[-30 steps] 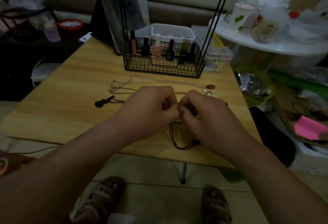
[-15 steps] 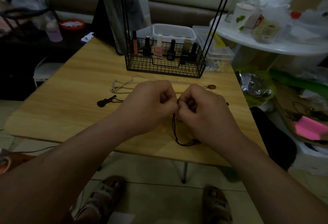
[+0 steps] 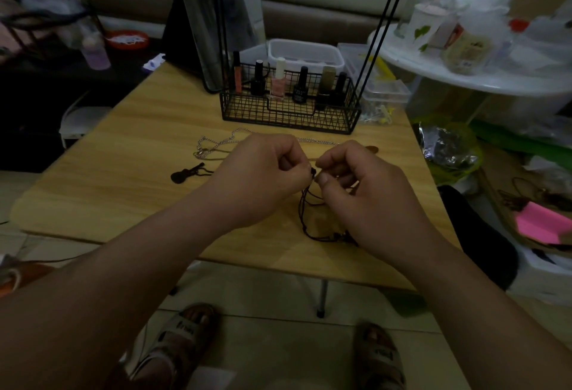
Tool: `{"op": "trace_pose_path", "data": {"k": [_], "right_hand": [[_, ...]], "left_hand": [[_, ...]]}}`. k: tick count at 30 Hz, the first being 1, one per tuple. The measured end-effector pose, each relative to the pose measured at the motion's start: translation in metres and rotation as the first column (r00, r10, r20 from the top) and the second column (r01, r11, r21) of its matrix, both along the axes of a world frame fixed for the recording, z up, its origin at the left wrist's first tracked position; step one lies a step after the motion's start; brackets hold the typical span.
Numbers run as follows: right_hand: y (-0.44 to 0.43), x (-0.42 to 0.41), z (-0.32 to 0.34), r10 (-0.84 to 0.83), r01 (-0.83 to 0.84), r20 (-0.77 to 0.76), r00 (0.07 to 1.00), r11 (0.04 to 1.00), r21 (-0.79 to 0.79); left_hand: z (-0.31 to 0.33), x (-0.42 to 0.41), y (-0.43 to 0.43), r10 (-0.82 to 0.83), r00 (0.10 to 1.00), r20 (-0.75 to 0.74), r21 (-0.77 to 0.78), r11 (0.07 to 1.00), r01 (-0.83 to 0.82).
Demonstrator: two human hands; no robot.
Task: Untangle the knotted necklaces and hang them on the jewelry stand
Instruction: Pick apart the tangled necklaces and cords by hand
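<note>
On the dim wooden surface [image 3: 123,179], left hand [image 3: 263,179] and right hand [image 3: 368,198] meet at centre, curled fingers [image 3: 324,180] pinching the knot of a black cord necklace [image 3: 304,210] trailing toward 6 o'clock; untangling seems under way, needing strands teased apart before the stand [image 3: 278,116] at 12 o'clock.

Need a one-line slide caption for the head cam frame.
Left hand and right hand pinch a knot in the black cord necklace over the wooden table; a silver chain lies beyond them.
</note>
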State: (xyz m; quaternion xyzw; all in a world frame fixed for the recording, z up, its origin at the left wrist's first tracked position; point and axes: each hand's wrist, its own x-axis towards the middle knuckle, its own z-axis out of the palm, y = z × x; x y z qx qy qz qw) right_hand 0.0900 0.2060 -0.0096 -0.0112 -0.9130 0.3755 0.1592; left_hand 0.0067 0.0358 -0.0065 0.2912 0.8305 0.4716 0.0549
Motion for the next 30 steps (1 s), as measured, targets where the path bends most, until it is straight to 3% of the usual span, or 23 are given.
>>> {"op": "trace_pose_path", "data": {"k": [7, 15, 19, 24, 26, 30], "right_hand": [[0.0032, -0.0034, -0.0025, 0.066, -0.058, -0.019, 0.998, 0.961, 0.272], [0.0035, -0.0021, -0.0013, 0.087, -0.075, -0.017, 0.996, 0.934, 0.35], [0.0034, -0.0019, -0.0018, 0.082, -0.074, -0.017, 0.996, 0.959, 0.274], [-0.0022, -0.0024, -0.0011, 0.001, -0.001, -0.01, 1.0, 0.997, -0.077], [-0.0029, -0.0021, -0.0011, -0.018, 0.017, -0.008, 1.0, 0.99, -0.141], [-0.0013, -0.0017, -0.0031, 0.017, 0.002, -0.09, 0.996, 0.976, 0.216]], "left_hand": [[-0.0048, 0.0037, -0.0001, -0.055, 0.988, -0.143, -0.093, 0.995, 0.042], [-0.0007, -0.0024, -0.0043, -0.112, 0.986, -0.124, -0.185, 0.979, 0.088], [0.0002, -0.0028, -0.0045, -0.115, 0.99, -0.087, -0.153, 0.983, 0.1], [0.0018, -0.0038, -0.003, -0.096, 0.995, 0.031, 0.009, 0.995, 0.095], [0.0022, -0.0034, -0.0025, -0.095, 0.995, 0.042, 0.039, 0.995, 0.093], [0.0013, 0.0008, -0.0022, -0.1, 0.995, 0.01, 0.015, 0.995, 0.099]]}}
